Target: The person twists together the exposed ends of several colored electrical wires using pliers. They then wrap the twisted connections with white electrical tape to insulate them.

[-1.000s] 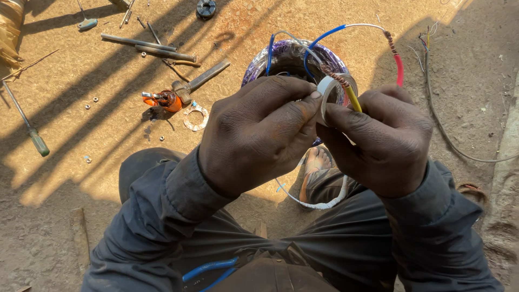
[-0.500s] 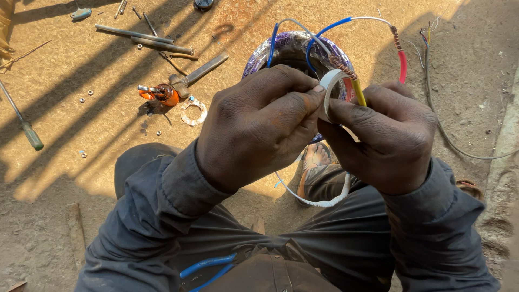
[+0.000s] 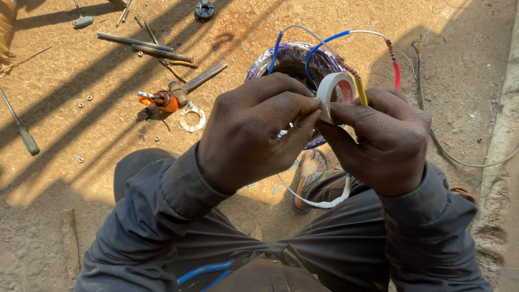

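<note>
A small roll of white tape (image 3: 336,92) sits between both hands at chest height. My left hand (image 3: 254,130) pinches its near edge with thumb and fingers. My right hand (image 3: 381,140) grips the roll from the right side. Just behind the roll, a yellow-sleeved wire (image 3: 360,97) and a red-sleeved wire (image 3: 397,74) rise from a round purple-wrapped coil (image 3: 294,59) on the ground. Blue wires (image 3: 324,43) loop over that coil. A white cable (image 3: 319,203) hangs below my hands.
On the sandy ground to the left lie metal rods (image 3: 143,46), an orange-handled tool (image 3: 162,100), a flat metal ring (image 3: 192,118), a screwdriver (image 3: 21,132) and scattered nuts. A grey wire (image 3: 459,157) trails right beside a concrete edge (image 3: 505,135). My sandalled foot (image 3: 311,176) rests below.
My hands and the tape roll have shifted slightly; the roll has turned so its white face and red core show more above my fingers.
</note>
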